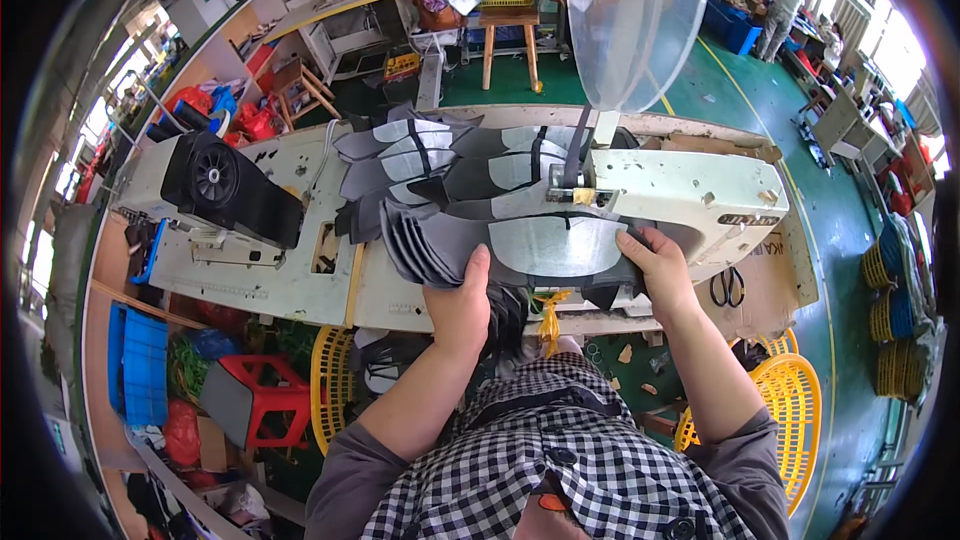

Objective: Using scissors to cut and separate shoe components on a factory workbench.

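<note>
A stack of dark grey cut fabric pieces (460, 240), each curved in outline, is held up between my two hands over the sewing table. The top piece has a lighter grey panel (560, 245). My left hand (460, 302) grips the near left side, thumb on top and fingers hidden underneath. At the right end, my right hand (660, 268) has its thumb on top, fingers around the far edge. The layers fan apart at the left. Just beyond lie several similar grey bundles (400, 162) with dark bands across them. A white sewing machine (690, 185) stands close behind my right hand.
Black-handled scissors (728, 287) lie on cardboard at the table's right. A translucent disc (635, 30) rises behind the machine. Another machine with a black housing (225, 185) stands left. Yellow baskets (332, 370) flank me below the table; a red-edged stool (265, 402) sits lower left.
</note>
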Available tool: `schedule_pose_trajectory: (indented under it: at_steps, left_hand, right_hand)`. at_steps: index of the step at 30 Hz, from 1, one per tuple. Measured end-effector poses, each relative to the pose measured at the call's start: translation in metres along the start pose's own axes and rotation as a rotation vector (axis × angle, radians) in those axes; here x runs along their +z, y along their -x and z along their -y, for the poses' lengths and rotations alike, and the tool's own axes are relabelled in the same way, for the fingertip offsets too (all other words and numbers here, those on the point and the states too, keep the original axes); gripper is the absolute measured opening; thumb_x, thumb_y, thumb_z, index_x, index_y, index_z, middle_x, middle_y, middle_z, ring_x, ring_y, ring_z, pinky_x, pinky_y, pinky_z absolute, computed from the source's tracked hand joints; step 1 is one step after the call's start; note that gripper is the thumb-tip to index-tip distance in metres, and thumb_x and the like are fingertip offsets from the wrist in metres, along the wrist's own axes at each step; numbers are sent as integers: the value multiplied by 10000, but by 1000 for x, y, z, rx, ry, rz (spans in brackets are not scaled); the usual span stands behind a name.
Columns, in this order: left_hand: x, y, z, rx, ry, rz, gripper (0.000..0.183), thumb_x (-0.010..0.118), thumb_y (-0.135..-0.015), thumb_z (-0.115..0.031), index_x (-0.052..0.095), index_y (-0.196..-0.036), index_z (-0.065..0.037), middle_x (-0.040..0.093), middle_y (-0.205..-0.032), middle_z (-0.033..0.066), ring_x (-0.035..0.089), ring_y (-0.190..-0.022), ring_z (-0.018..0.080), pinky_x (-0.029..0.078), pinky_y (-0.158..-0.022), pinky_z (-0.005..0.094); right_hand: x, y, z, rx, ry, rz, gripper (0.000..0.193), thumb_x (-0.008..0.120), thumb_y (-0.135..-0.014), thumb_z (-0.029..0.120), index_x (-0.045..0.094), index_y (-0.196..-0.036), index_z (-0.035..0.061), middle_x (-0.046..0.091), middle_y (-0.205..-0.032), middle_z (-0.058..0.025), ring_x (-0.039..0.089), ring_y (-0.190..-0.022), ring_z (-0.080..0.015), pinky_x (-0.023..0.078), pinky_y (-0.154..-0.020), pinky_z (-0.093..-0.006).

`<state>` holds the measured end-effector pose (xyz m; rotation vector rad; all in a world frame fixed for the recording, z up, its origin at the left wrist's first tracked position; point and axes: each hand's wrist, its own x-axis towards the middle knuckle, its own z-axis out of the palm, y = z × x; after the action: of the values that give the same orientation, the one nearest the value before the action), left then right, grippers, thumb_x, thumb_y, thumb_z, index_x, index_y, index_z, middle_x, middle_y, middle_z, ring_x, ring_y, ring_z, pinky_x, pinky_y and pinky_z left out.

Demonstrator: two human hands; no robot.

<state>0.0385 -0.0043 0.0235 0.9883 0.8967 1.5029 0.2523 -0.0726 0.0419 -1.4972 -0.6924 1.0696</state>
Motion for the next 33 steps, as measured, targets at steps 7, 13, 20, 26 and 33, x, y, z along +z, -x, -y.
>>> schedule_pose_trajectory:
  at_steps: [7, 13, 20, 26, 33]
  left_hand:
    - [-3, -9, 4, -68, 6, 1, 403, 653, -801, -57, 484, -1152, 47, 557, -1121, 93, 540, -988, 165, 432, -877, 280]
    - [4, -23, 7, -88, 29, -86, 404, 662, -788, -49, 489, -1143, 36, 557, -1122, 87, 541, -995, 170, 433, -878, 286]
    - [-25, 38, -15, -271, 143, 169, 593, 583, -753, 46, 333, -1285, -33, 521, -1043, 73, 520, -983, 172, 418, -856, 295]
    - [-32, 34, -45, 113, -440, 503, 578, 487, -744, 61, 319, -1292, -18, 516, -1161, 142, 517, -1078, 234, 386, -924, 335]
    - [-36, 28, -50, 24, -414, 611, 545, 549, -774, 4, 338, -1275, -44, 542, -1115, 119, 534, -996, 176, 418, -839, 299]
  right_hand:
    - [5, -13, -1, -28, -214, 47, 267, 607, -862, 190, 592, -1037, -11, 621, -899, -41, 560, -747, -85, 442, -679, -216]
    - [-5, -31, -6, -72, -109, 21, 278, 629, -844, 221, 573, -1011, 6, 609, -904, -61, 590, -698, -131, 477, -574, -241]
    - [32, 39, -100, -26, -181, 738, 1070, 842, -565, 425, 277, -1351, -31, 501, -1244, -189, 460, -1206, -271, 388, -977, -375]
    - [55, 61, -72, -161, 526, 456, 960, 831, -580, 402, 361, -1289, -42, 564, -1110, -211, 553, -1073, -287, 446, -895, -331]
    - [12, 71, -30, -367, 1018, 369, 867, 811, -582, 451, 457, -1212, -28, 602, -1018, -219, 593, -974, -327, 462, -857, -387]
